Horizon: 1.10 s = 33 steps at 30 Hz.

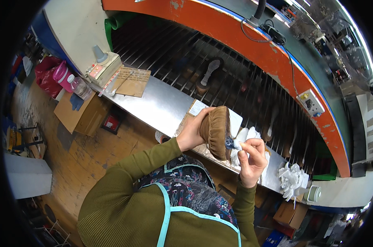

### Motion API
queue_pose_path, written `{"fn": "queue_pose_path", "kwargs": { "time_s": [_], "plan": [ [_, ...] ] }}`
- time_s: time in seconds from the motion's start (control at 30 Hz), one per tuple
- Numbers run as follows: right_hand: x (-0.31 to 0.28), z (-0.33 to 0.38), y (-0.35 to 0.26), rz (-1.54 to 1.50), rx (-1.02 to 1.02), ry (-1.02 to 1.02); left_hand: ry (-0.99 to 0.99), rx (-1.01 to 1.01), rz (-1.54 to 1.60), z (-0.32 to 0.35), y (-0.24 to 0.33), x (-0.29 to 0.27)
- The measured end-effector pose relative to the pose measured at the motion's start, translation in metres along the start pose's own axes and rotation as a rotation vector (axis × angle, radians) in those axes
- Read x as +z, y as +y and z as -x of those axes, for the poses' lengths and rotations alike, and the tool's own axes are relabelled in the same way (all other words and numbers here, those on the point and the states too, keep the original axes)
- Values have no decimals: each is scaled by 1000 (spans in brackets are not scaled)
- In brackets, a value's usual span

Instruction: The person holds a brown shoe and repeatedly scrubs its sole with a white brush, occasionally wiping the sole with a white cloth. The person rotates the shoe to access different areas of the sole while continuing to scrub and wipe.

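Observation:
My left hand (191, 131) is closed around a brown, suede-like shoe upper (218, 133), gripping it from its left side. Gathers run along the upper's edge, and its underside faces right. My right hand (252, 160) pinches a small white piece with dark blue bristle-like strands (231, 143), perhaps a small brush. Those strands meet the right side of the shoe upper. White cloths or gloves (246, 136) lie just behind my right hand on the metal ledge (153, 103).
A dark rack of bars (174, 53) holding shoe parts runs beyond the ledge, below an orange beam (219, 24). On the left are cardboard (133, 81), a box-like device (106, 68) and a clear bottle (80, 87). Crumpled white cloth (291, 177) lies at right.

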State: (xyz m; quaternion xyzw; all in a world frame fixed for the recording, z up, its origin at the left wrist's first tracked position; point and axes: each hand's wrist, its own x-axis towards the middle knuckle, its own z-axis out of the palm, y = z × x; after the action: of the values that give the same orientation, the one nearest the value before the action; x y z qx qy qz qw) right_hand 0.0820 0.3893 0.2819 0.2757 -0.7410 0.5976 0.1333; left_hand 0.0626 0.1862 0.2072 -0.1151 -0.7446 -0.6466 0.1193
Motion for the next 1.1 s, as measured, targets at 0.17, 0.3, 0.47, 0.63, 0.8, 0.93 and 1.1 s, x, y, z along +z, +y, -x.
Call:
{"fn": "queue_pose_path", "kwargs": {
  "time_s": [0.17, 0.3, 0.47, 0.63, 0.8, 0.93, 1.1],
  "plan": [
    [7, -20, 4, -30, -103, -30, -35, 30, -1, 7, 2, -1],
    [11, -38, 10, -46, -183, -52, -194, -115, 64, 11, 3, -2],
    [13, -58, 17, -97, -247, -95, -407, -273, 386, 13, 20, -2],
    [8, -79, 22, -102, -312, -160, -578, -359, 543, 11, 35, 0],
    [-7, -93, 23, -58, -339, -218, -684, -452, 664, 9, 39, 6],
    [-19, -100, 27, -20, -373, -267, -761, -515, 711, 10, 38, 11],
    [-30, -94, 34, 26, -312, -307, -868, -612, 773, 13, 31, 17]
  ]
}}
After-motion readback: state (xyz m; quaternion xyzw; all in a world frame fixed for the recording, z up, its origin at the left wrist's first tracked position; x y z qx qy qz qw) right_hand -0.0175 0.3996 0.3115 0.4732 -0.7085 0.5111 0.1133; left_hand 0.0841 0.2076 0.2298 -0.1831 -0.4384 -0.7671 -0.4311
